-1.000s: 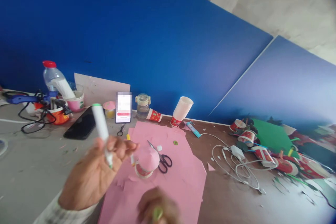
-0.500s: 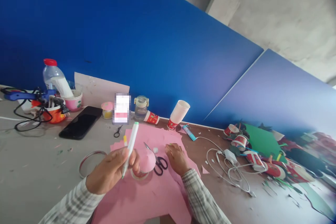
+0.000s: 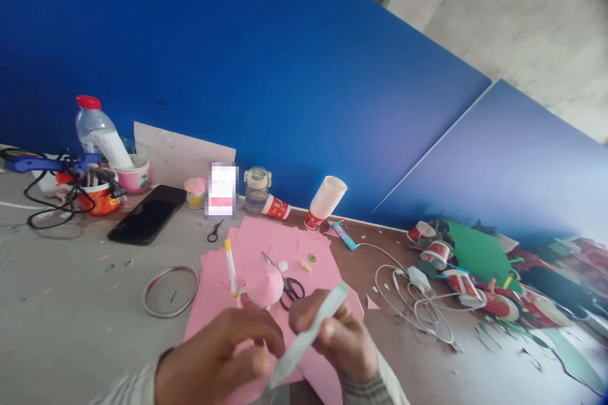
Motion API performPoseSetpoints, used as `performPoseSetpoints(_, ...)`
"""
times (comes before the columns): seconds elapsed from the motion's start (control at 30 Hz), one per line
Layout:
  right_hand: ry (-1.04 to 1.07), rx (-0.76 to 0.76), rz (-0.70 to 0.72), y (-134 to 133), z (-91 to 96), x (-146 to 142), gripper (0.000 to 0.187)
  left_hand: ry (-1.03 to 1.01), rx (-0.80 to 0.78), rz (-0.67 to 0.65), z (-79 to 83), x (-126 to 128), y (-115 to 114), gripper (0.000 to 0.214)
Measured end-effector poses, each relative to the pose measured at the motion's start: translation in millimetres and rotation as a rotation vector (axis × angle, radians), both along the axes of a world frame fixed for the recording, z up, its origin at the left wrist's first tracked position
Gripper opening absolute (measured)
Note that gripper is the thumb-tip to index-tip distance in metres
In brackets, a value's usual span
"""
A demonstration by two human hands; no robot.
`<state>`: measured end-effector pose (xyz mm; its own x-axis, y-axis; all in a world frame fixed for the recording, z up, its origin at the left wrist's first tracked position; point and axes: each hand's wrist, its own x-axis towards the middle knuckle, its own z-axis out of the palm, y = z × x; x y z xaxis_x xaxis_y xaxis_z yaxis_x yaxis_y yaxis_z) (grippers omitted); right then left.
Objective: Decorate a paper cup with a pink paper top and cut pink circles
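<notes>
A white marker [image 3: 306,342] with green ends slants in front of me, and my right hand [image 3: 339,335] is closed around its upper part. Beside its lower part is my left hand [image 3: 228,354], thumb and fingers apart with nothing between them. Just beyond the hands a pink paper cone [image 3: 265,285] sits on a red paper cup [image 3: 243,297], over pink paper sheets [image 3: 209,304]. Black-handled scissors [image 3: 291,291] lie right of the cone. To its left is a yellow-tipped white marker [image 3: 230,267]. A small green disc [image 3: 311,258] and a pale yellow piece [image 3: 306,266] lie farther back.
A tape-like ring [image 3: 171,292] and a black phone [image 3: 148,215] lie left. Along the blue partition [image 3: 266,76] stand a glass jar [image 3: 256,190] and stacked paper cups [image 3: 325,202]. A tangled white cable [image 3: 418,307] and several red cups [image 3: 460,288] are at right.
The green-ended marker has passed from my left hand to my right and come nearer. My right hand has lifted off the pink paper, uncovering the green disc and yellow piece.
</notes>
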<state>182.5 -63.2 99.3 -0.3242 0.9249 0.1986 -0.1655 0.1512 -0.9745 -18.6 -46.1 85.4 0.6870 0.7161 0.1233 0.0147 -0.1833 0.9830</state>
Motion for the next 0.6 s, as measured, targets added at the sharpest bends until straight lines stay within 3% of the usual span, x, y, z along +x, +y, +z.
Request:
performPoseSetpoints(0.1,0.317,0.063,-0.316,9,-2.9,15,0.019,-0.003,0.183,0.378,-9.0,-18,14,0.061)
performPoseSetpoints(0.17,0.408,0.094,-0.464,16,-5.8,18,0.011,0.043,0.223,0.527,-25.8,-20,23,0.077)
performPoseSetpoints(0.27,0.376,0.155,-0.523,22,-20.8,10,0.005,0.105,0.144,0.51,-57.9,-6,31,0.098)
performPoseSetpoints(0.37,0.195,0.321,-0.589,25,-48.8,-3,0.023,0.104,0.037,0.536,-80.7,14,31,0.108)
performPoseSetpoints(0.5,-0.201,0.413,-0.747,22,-81.6,-12,0.027,0.1,-0.051,0.596,-87.9,28,32,0.109)
performPoseSetpoints(0.6,-0.287,0.426,-0.746,19,-90.5,-14,0.027,0.132,-0.024,0.657,-89.2,31,36,0.104)
